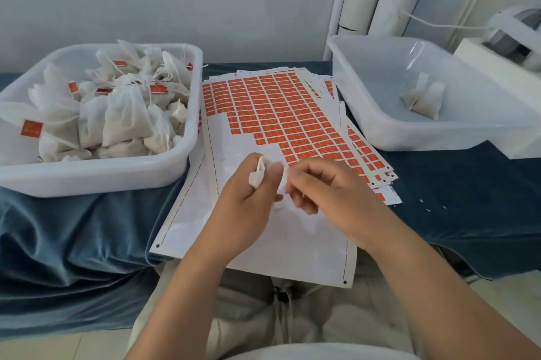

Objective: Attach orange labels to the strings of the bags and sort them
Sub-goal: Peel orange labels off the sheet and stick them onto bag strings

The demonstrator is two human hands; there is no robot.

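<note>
Fingers of left hand (248, 201) clamped on bag (259, 173) over label sheet (263, 113) (right hand (330, 192) pinching its edge).

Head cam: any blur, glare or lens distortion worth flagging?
Head view: soft even light, no hard shadows; the bag pinched by left hand and right hand is smeared; wide-angle bows the left bin rim; label sheet print unreadable.

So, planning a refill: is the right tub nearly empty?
Nearly empty: the right tub holds only a couple of bags on bare floor.
</note>
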